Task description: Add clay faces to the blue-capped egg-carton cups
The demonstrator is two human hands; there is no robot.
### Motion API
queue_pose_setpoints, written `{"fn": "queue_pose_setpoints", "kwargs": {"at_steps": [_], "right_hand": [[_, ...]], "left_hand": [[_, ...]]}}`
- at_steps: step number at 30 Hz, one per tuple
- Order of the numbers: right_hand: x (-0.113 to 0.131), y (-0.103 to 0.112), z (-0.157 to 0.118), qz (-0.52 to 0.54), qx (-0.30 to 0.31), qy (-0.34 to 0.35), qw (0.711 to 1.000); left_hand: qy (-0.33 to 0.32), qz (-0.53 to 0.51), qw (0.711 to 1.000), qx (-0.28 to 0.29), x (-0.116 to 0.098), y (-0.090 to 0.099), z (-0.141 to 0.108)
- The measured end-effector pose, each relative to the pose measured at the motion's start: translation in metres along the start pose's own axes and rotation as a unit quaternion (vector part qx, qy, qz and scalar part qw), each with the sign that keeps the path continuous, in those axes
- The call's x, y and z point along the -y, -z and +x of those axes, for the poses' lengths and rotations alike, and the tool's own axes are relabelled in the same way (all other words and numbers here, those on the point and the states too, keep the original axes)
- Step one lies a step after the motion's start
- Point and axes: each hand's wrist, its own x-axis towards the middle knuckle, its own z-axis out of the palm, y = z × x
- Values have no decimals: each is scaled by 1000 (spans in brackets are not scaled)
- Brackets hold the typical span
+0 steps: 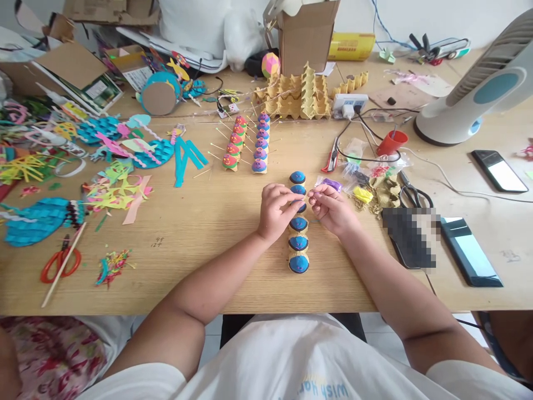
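A strip of egg-carton cups [298, 243] topped with blue clay stands upright on the table in front of me, running away from me. Small marks dot the nearer cups. Over its far half, my left hand [277, 211] has thumb and forefinger closed close to one blue cup. Just to the right, my right hand [331, 208] pinches with its fingertips; whatever is between them is too small to make out. A bag of purple clay [332, 184] lies behind the right hand. Fingers partly hide the middle cups.
Two finished-looking cup strips, one red-green [234, 141] and one purple [261, 144], bristle with sticks farther back. Orange scissors [60, 261] and paper crafts lie left. At right are a red cup [392, 143], black-handled scissors [416, 195], phones [472, 253] and a fan [478, 94].
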Motion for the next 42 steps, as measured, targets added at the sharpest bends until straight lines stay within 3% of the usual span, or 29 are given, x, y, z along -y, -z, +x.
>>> {"fn": "queue_pose_setpoints", "kwargs": {"at_steps": [10, 16, 19, 25, 29, 36, 42], "right_hand": [[7, -4, -4, -25, 2, -28, 999], [0, -8, -8, -179, 33, 67, 981], [-2, -7, -9, -212, 39, 82, 973], [-5, -3, -5, -192, 37, 53, 979], [-4, -6, -7, -136, 43, 30, 989], [1, -8, -8, -134, 24, 57, 989], [4, -11, 4, -206, -48, 117, 970]], "left_hand": [[-5, -15, 1000, 1, -2, 1, -1], [-1, -15, 998, 59, -8, 7, 0], [3, -35, 997, 63, -9, 8, -1], [15, -42, 996, 78, -10, 11, 1], [10, -61, 996, 60, -12, 11, 3], [33, -67, 997, 24, -11, 8, 3], [33, -81, 996, 16, -10, 6, 4]]}}
